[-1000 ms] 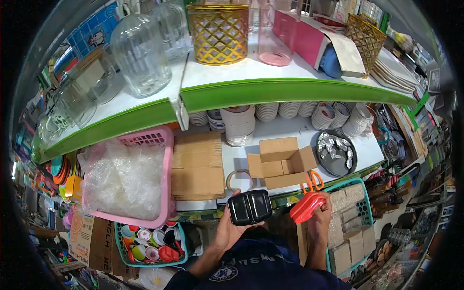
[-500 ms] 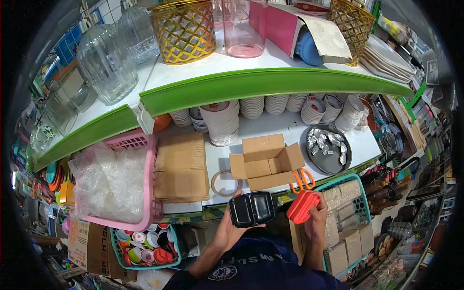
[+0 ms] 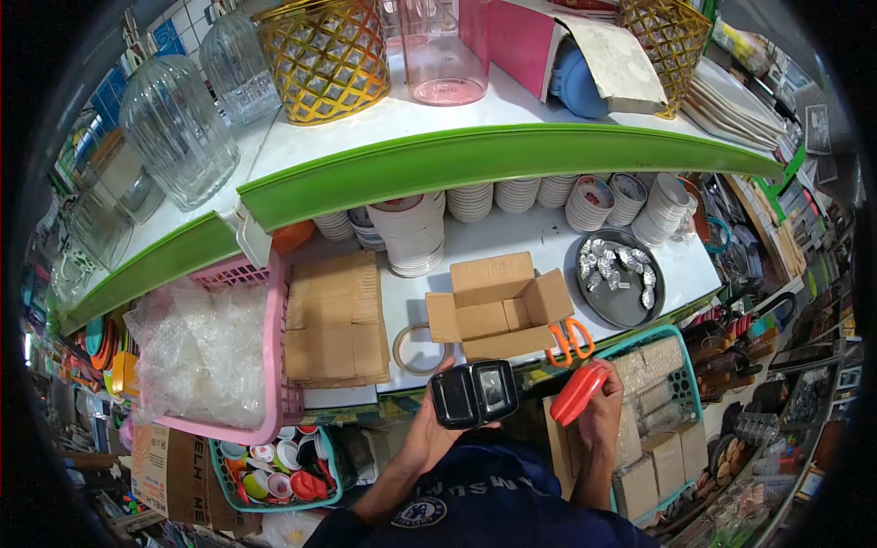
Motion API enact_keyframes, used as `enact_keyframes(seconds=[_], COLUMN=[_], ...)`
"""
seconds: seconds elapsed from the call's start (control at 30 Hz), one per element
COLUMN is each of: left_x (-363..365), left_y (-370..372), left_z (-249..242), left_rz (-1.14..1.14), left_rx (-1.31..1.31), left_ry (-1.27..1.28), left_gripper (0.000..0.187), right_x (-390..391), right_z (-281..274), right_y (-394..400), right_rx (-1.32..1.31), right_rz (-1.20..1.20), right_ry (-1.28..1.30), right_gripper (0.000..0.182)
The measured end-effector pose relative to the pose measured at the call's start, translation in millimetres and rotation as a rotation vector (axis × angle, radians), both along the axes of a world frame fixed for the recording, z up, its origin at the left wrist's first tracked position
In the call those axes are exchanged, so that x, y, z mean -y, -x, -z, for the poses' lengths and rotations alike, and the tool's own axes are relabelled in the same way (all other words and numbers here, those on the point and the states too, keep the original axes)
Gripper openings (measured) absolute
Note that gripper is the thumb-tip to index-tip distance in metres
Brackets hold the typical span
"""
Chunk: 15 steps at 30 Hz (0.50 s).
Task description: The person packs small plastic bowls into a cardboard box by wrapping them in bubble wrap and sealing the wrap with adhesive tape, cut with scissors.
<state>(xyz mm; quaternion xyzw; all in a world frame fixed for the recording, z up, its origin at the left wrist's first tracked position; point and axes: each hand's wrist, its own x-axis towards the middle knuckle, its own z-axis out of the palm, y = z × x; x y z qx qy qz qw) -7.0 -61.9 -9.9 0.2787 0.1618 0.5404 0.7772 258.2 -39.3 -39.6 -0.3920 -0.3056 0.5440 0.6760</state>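
Observation:
My left hand [image 3: 429, 437] is closed on a black two-compartment sauce dish [image 3: 459, 398], its hollows facing up toward me. To its right, my right hand [image 3: 601, 420] grips a red dish [image 3: 579, 391], tilted so its side shows; its hollows are hidden. The two dishes are apart. Just beyond them an open small cardboard box [image 3: 498, 346] sits on the white shelf, and orange-handled scissors [image 3: 568, 342] lie at its right corner. A roll of tape [image 3: 399, 344] lies left of the box.
Flattened cardboard [image 3: 333, 320] and a pink basket [image 3: 274, 365] of bubble wrap are to the left. A teal basket [image 3: 224, 498] below holds assorted small dishes. At right are a dark round pan [image 3: 603, 306] with foil pieces and a teal crate [image 3: 685, 365] of wrapped packs. A green-edged shelf [image 3: 512, 151] overhangs.
The red dish has turned in my right hand, now showing more of its side. The black dish has tilted slightly in my left hand. My view has shifted a little.

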Motion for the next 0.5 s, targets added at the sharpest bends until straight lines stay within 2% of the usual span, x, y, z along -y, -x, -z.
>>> enact_keyframes(seconds=[0.2, 0.43, 0.5], left_x=[0, 9, 10], left_y=[-3, -10, -14], left_z=[-2, 16, 18], left_rz=[0.033, 0.029, 0.029], left_rx=[-0.04, -0.137, -0.135], left_ry=[-0.026, -0.013, -0.005], left_gripper=[0.063, 0.065, 0.065], right_x=[1, -4, -5], right_z=[-3, -41, -47], right_y=[-2, 22, 32], right_rx=[0.019, 0.296, 0.331], right_rz=[-0.032, -0.25, -0.32], right_ry=[-0.007, -0.011, 0.088], right_gripper=[0.045, 0.036, 0.036])
